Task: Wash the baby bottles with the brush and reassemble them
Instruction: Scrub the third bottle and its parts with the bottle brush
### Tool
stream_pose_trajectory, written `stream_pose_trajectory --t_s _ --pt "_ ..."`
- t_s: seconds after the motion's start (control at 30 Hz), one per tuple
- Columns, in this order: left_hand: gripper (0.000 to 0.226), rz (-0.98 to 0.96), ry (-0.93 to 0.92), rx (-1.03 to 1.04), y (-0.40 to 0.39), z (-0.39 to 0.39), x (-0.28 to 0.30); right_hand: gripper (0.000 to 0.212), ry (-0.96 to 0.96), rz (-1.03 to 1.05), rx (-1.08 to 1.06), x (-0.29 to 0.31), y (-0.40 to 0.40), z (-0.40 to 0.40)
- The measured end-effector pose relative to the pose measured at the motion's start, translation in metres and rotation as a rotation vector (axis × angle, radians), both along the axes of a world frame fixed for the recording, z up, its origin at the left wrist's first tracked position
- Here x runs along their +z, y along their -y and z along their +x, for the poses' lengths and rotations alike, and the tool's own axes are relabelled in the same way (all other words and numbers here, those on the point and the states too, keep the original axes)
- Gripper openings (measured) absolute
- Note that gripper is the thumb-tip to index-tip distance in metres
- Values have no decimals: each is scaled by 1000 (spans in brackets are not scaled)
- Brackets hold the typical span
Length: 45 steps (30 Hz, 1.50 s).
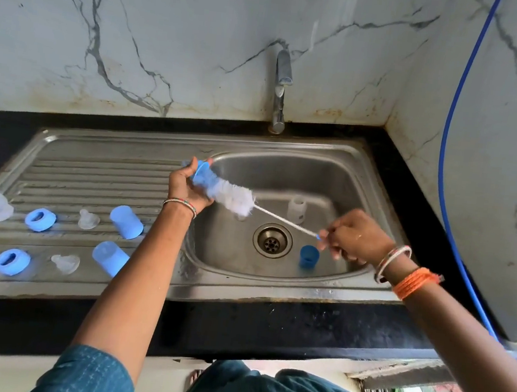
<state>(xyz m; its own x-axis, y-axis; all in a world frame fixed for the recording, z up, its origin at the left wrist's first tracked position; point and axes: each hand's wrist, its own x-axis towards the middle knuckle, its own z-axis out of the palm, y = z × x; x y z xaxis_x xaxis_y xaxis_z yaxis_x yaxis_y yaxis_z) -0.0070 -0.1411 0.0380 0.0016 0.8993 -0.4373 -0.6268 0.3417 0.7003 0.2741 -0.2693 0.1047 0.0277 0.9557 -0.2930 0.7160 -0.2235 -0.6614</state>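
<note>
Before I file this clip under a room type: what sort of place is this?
Most likely a home kitchen, at the washing-up spot. A steel sink with a ribbed draining board is set into a black counter, and a tap stands against a marble-look wall.

Steel sink [272, 296], tap [280, 92] behind basin; blue hose [445, 170] along marble wall [139, 39].

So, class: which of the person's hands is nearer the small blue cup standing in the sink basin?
Right. The right hand holds the brush handle just above and right of the blue cup. The left hand is far to its left, holding a blue ring.
</note>
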Motion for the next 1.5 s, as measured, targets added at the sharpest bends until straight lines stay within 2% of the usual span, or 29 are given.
stream_pose_trajectory --t_s 0.03,0.07,0.1,0.13,0.2,0.23,0.3,0.33,0.37,0.4,0.47,0.5,0.53,0.57,0.63,0.67,0.73,0.8,0.9,0.93,0.97,1.07,1.13,1.17,1.23,1.33,1.37,1.4,1.5 --pt "48 17 35 3 1 0 2 29 -174 -192 11 3 -1 1" --pt "45 23 45 22 2 -1 2 32 -224 -248 18 3 -2 3" --pt "40 26 41 37 2 -2 4 31 -144 -206 43 3 -2 3" --pt "37 26 14 44 0 -6 4 26 75 -55 65 -1 -2 4" --pt "43 31 -51 18 -4 -8 4 6 503 432 -38 -3 1 1" --pt "43 28 -79 6 -3 -6 6 5 570 657 -109 -4 2 0" --pt "32 28 -81 -10 -4 -3 7 17 500 967 -189 -6 3 -3" --pt "29 22 -65 -8 -3 -2 8 16 463 968 -201 -6 2 -3" --pt "31 28 -43 -10 -2 0 8 11 402 854 -188 -4 1 -3" --pt "33 36 -36 -16 -1 0 8 5 299 627 -161 -1 -1 -3" --pt "37 48 6 1 0 0 8 17 -28 35 -68 8 -2 0" --pt "36 48 30 14 0 -1 8 22 -131 -118 -49 9 -3 3" --pt "34 50 31 19 -1 -2 8 23 -108 -130 -19 6 -3 4" --pt "36 65 24 3 -2 -3 9 21 34 -25 -4 2 -2 4" --pt "40 82 -22 -37 -4 -2 8 9 370 392 -116 -5 2 0" --pt "36 71 -34 -44 -5 -2 7 4 449 565 -188 -2 5 -5" --pt "30 40 -18 -35 -6 0 4 7 429 778 -261 -2 6 -8" --pt "33 38 -14 -38 -6 0 3 6 286 611 -221 -2 0 -5" --pt "43 64 12 -43 -2 0 3 24 -59 -61 -51 5 -2 0" --pt "47 62 8 -31 -2 -1 4 28 -71 -125 -20 4 -2 1" --pt "47 66 9 -22 -2 -1 5 28 9 -77 8 2 -2 1" --pt "31 64 2 -20 -6 -3 5 14 375 366 -114 -3 1 -5" --pt "27 37 -5 -13 -7 -3 1 8 382 577 -205 -1 1 -9" --pt "27 29 -1 -13 -7 -2 1 7 377 614 -211 0 -1 -9" --pt "26 38 9 -37 -3 -1 2 8 235 458 -174 2 -8 -6" --pt "35 72 25 -43 0 -4 1 21 -76 -102 -51 9 -11 0" --pt "40 79 36 -30 -1 -5 0 23 -68 -129 -26 7 -10 1" --pt "44 86 39 -21 -1 -6 1 23 13 -50 -15 4 -9 1" --pt "48 68 32 1 -3 -2 5 14 347 415 -93 -4 -5 -3"
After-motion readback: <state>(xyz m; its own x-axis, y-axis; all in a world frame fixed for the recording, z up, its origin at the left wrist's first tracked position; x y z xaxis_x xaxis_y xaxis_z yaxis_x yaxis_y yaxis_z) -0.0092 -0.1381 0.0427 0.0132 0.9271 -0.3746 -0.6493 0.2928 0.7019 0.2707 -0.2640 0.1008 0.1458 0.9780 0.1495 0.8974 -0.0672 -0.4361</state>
